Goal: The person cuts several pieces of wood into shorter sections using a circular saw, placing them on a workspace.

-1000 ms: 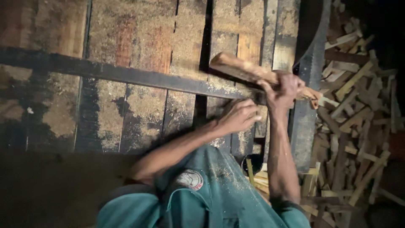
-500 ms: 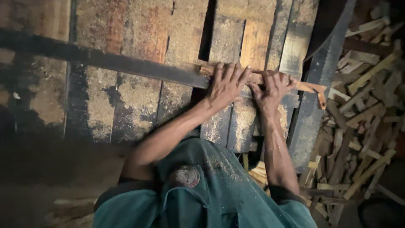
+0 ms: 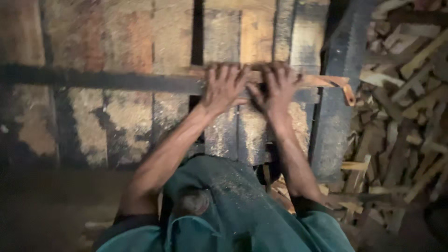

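A long wooden stick [image 3: 322, 80] lies flat across a sawdust-covered plank bench [image 3: 116, 116], next to a dark crosswise bar [image 3: 93, 80]. My left hand [image 3: 225, 87] presses palm-down on the stick, fingers spread. Beside it, my right hand [image 3: 278, 88] also presses flat on the stick. The stick's far right end sticks out past my hands, over a dark metal rail [image 3: 338, 93]. The part of the stick beneath my hands is hidden.
A heap of wood offcuts [image 3: 406, 107] fills the floor on the right, beyond the rail. Dark gaps run between the bench planks. My teal shirt [image 3: 224, 214] fills the bottom of the view. The scene is dim.
The stick was first held up tilted in my right hand; it has been laid flat on the bench and both hands now press down on it, shifted slightly left.
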